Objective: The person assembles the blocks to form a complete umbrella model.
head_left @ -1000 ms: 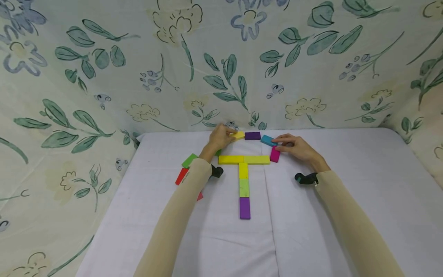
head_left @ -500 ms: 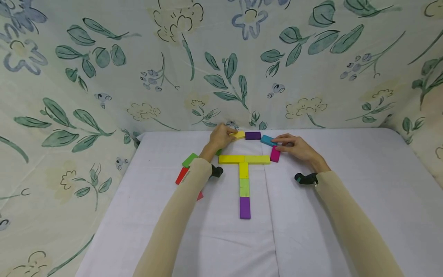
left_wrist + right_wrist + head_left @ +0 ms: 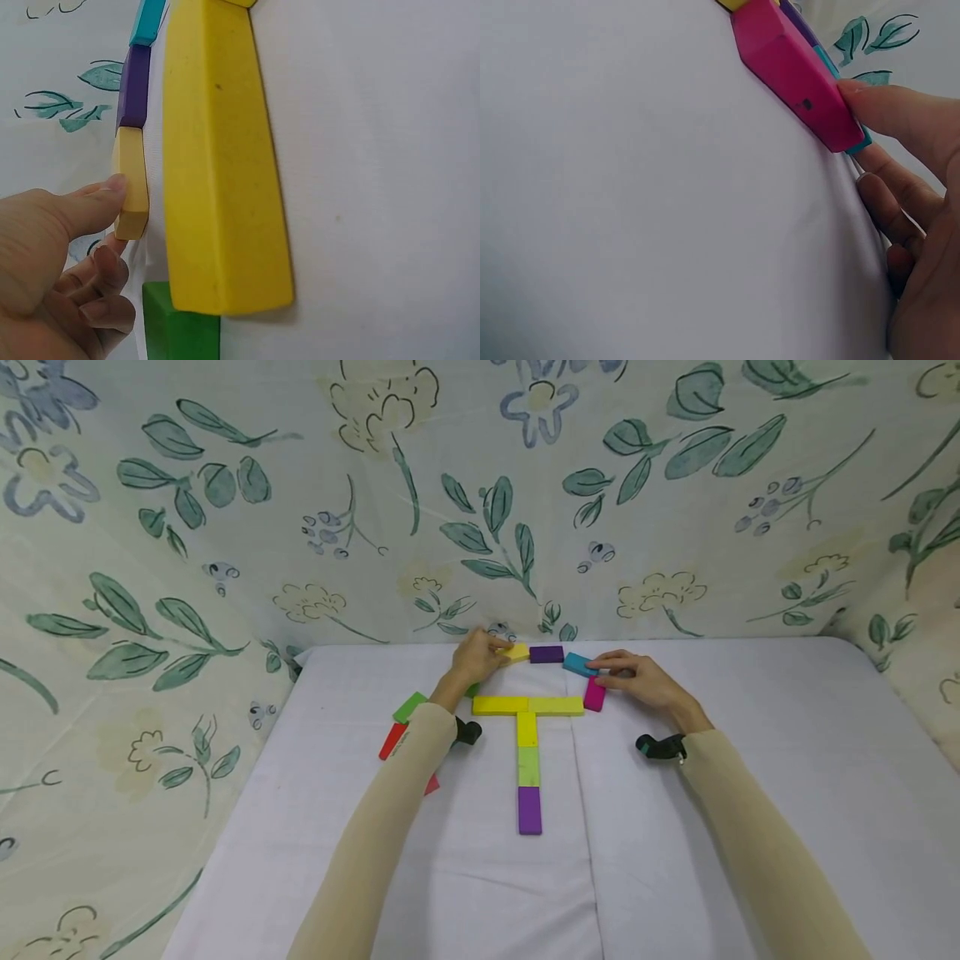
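Note:
At the far side of the white table, my left hand [image 3: 477, 658] pinches a pale yellow block [image 3: 133, 180] between thumb and finger. It lies end to end with a dark purple block [image 3: 547, 654]. My right hand [image 3: 637, 681] has its fingertips at a blue block [image 3: 577, 665] and its thumb against a magenta block [image 3: 795, 75]. These two blocks touch at a corner, and the magenta one angles toward me. In front of the arc lies a T of flat blocks: yellow bar pieces [image 3: 501, 705] on top, with yellow, lime [image 3: 528, 767] and purple [image 3: 529, 810] pieces below.
Left of the T lie a green block [image 3: 409, 707] and a red block [image 3: 393, 740]; a red piece [image 3: 432, 785] is partly under the left sleeve. Another green block [image 3: 180, 322] sits by the yellow bar. Floral cloth [image 3: 480, 510] hangs behind the table.

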Action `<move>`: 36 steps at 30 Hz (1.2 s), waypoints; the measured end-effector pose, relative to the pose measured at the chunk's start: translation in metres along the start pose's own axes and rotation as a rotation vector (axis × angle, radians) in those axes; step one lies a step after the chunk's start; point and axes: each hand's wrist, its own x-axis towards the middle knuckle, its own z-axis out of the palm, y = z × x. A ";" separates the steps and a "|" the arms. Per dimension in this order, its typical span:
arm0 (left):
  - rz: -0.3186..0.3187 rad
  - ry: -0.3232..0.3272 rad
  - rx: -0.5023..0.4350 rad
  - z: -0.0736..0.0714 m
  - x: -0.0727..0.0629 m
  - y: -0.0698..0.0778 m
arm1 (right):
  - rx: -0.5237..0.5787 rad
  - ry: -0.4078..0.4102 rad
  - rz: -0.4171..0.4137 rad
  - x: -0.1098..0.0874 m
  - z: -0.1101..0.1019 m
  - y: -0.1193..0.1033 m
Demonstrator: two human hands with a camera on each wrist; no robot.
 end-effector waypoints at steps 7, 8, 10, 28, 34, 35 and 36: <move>0.013 -0.007 -0.009 -0.003 -0.001 -0.002 | 0.006 -0.003 0.016 0.000 0.000 -0.001; 0.011 -0.009 -0.011 -0.005 -0.002 -0.002 | 0.010 -0.005 0.021 0.000 0.000 -0.002; 0.007 -0.006 -0.041 -0.009 -0.004 -0.005 | 0.018 -0.008 0.030 0.000 0.000 -0.003; 0.134 -0.245 -0.190 -0.065 -0.040 -0.077 | -0.011 0.015 0.035 0.000 -0.002 0.004; 0.133 -0.278 -0.167 -0.060 -0.048 -0.078 | -0.004 0.018 0.032 0.001 -0.001 0.003; 0.127 -0.274 -0.165 -0.060 -0.049 -0.078 | -0.003 0.018 0.030 0.001 0.000 0.003; 0.127 -0.266 -0.160 -0.060 -0.050 -0.078 | 0.000 0.018 0.028 0.001 0.000 0.002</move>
